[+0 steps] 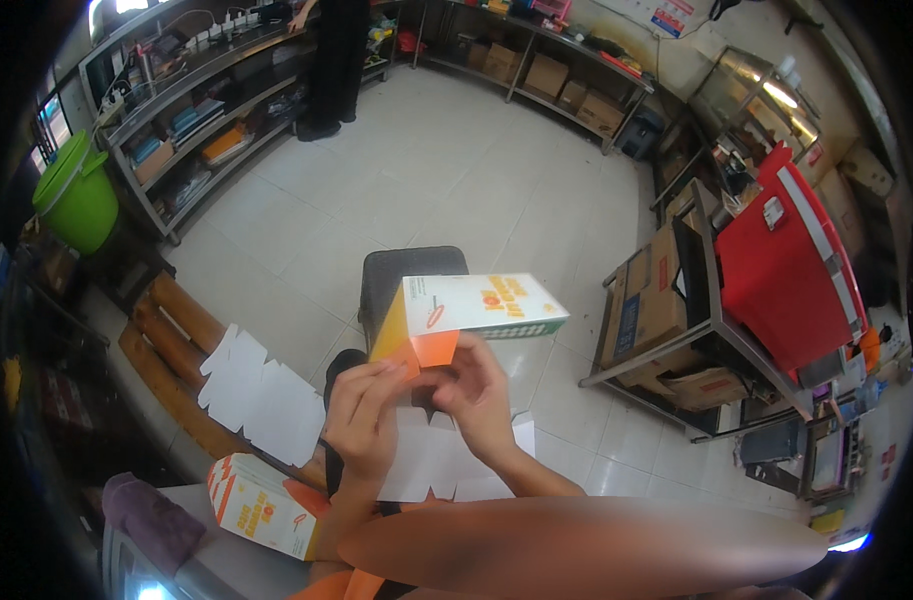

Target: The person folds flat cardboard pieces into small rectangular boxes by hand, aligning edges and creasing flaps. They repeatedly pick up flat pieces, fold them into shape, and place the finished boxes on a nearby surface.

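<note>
A paper takeaway box point(487, 305), with white, yellow, green and orange panels, is held out over my lap, partly folded. My left hand point(362, 410) closes its fingers on an orange end flap at the near end. On the other side of that flap, my right hand point(478, 390) has its fingers curled against the box edge, thumb below. Beneath my hands, a flat white cardboard blank point(431, 465) lies across my lap. A second printed box point(266, 508) rests by my left forearm, its orange-edged flaps showing.
More white blanks point(266, 395) lie on a wooden bench point(166, 385) at left, near a purple cloth point(151, 520). A dark stool point(411, 262) stands ahead. A green bucket point(79, 195) is far left, a red cooler point(791, 260) right. Another person point(333, 60) stands by the shelves.
</note>
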`<state>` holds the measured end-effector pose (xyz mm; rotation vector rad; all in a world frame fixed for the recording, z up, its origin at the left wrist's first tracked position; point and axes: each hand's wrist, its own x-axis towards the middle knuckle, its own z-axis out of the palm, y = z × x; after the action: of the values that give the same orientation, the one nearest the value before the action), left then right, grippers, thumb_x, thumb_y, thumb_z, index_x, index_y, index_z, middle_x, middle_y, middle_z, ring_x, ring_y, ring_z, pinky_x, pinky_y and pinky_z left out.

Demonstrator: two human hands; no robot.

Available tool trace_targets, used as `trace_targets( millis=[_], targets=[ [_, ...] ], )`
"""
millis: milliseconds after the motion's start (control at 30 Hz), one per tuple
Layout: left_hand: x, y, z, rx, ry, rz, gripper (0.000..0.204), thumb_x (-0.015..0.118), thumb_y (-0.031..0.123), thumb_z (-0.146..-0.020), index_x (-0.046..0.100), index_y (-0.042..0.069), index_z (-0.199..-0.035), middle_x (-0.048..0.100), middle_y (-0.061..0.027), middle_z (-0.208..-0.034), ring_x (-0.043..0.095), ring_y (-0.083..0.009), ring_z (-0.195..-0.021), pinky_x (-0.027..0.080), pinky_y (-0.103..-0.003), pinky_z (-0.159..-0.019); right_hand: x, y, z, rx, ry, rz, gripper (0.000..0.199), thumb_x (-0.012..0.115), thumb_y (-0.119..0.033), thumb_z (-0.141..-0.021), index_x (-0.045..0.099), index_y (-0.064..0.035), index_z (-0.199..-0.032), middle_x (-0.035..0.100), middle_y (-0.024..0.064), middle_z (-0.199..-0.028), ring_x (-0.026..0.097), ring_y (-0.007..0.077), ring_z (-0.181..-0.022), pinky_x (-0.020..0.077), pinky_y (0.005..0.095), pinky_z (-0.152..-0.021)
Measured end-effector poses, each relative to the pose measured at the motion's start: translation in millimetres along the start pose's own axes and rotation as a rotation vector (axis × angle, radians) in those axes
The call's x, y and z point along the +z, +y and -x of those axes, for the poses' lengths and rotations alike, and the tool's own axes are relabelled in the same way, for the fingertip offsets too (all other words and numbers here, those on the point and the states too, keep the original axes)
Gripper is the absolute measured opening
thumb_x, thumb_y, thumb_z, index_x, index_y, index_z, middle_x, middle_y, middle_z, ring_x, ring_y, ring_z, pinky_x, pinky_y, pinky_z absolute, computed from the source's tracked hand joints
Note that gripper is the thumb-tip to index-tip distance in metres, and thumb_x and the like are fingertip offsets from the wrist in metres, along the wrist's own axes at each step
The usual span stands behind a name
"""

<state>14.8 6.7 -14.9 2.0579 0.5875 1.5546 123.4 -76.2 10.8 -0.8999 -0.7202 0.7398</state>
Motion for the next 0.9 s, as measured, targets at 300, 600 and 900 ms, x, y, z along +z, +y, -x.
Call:
trace_targets(
  millis=[300, 600, 900],
  targets=[
    [-4, 8, 0, -0.273, 0.109, 0.528, 0.010, 0.059, -0.005, -0.089, 0.066, -0.004, -0.095, 0.066, -0.0153, -0.105, 0.065, -0.0206, -0.093, 0.052, -0.030, -0.081, 7, 28, 10, -0.389, 0.234, 0.704, 0.026, 0.065, -0.002, -0.090, 0.062, 0.0018, -0.116, 0.069, 0.0065, -0.101, 0.064, 0.0157, -0.095, 0.0472, 0.0279, -0.089],
    [-4, 12, 16, -0.303, 0.166, 0.499, 0.010, 0.068, -0.007, -0.082, 0.067, -0.004, -0.092, 0.068, -0.0141, -0.097, 0.064, -0.0183, -0.084, 0.050, -0.026, -0.071, -28, 12, 22, -0.655, -0.024, 1.236, 0.036, 0.065, -0.002, -0.088, 0.061, -0.0013, -0.124, 0.067, 0.0120, -0.112, 0.063, 0.0224, -0.104, 0.0465, 0.0343, -0.092],
    [-12, 1, 13, -0.238, 0.060, 0.436, 0.019, 0.066, -0.013, -0.077, 0.068, -0.003, -0.092, 0.069, -0.0157, -0.094, 0.066, -0.0224, -0.079, 0.051, -0.027, -0.069, -25, 1, 24, -0.581, -0.055, 1.154, 0.034, 0.063, -0.007, -0.090, 0.060, -0.0009, -0.123, 0.065, 0.0129, -0.116, 0.061, 0.0247, -0.108, 0.0452, 0.0373, -0.094]
  ],
)
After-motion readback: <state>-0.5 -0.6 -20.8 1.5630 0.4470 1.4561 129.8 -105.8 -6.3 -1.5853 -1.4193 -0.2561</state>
